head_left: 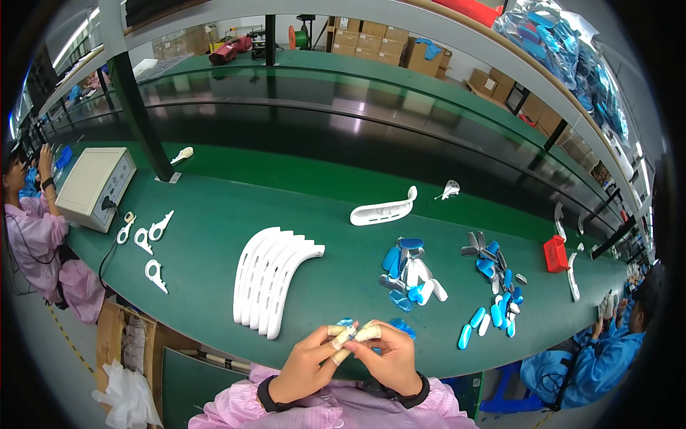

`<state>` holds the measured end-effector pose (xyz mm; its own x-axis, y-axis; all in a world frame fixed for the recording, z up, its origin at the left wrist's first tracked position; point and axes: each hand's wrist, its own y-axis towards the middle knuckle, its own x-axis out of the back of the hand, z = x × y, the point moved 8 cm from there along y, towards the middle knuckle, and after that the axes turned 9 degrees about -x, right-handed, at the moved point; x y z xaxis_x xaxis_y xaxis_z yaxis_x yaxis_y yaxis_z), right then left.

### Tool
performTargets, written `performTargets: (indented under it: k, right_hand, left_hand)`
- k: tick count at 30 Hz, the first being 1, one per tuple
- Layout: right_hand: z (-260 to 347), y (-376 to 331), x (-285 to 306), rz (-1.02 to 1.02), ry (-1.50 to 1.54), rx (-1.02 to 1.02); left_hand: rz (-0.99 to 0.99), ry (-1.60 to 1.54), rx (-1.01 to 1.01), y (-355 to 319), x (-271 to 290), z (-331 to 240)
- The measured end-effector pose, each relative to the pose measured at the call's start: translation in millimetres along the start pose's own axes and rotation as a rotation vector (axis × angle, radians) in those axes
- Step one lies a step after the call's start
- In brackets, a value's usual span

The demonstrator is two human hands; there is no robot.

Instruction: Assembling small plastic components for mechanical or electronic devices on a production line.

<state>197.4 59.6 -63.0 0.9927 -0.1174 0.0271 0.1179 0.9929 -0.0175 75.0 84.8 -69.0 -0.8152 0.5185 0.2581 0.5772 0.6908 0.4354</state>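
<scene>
The left hand (306,363) and the right hand (394,359) meet in front of the person, above the near edge of the green worktop (193,264). Their fingers are bent inward, and the thumbs and fingertips grip together a small piece (351,334) — it is mostly hidden behind the fingers, so I cannot tell its exact shape. Several fingers wear pale covers (369,333), and a dark band (423,395) is around the right wrist.

Just beyond the hands, scraps of blue film (402,328) lie on the worktop. To the left of them, a group of white curved parts (275,282) rests side by side, each part with slots along it. Beyond the right hand there is a loose pile of oval pieces (413,273), some blue, some white, some grey; further to the right a second pile (498,282) is spread in a longer shape, well apart from the first one.

Behind the first pile lies a single white curved tray (384,212), and near it a small white part (449,189). On the left side of the worktop, four white ring-ended parts (158,225) lie near a beige box (96,187). On the far right stands a red bin (554,254).
</scene>
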Motion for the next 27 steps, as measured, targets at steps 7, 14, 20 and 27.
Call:
performTargets:
  k: [7,14,20,27]
  right_hand:
    - [-7,3,6,0.08,-0.148,-0.089]
    - [10,-3,34,-0.023,-0.188,0.011]
    - [30,-3,26,-0.076,-0.367,0.152]
    - [7,-1,62,-0.238,-1.123,0.252]
  left_hand:
    - [0.028,-0.285,0.11,-3,1,7]
    - [0.005,-0.671,0.291,-14,-26,33]
    - [-0.097,-0.701,0.314,-13,-29,44]
    - [-0.438,-0.676,0.299,-12,30,55]
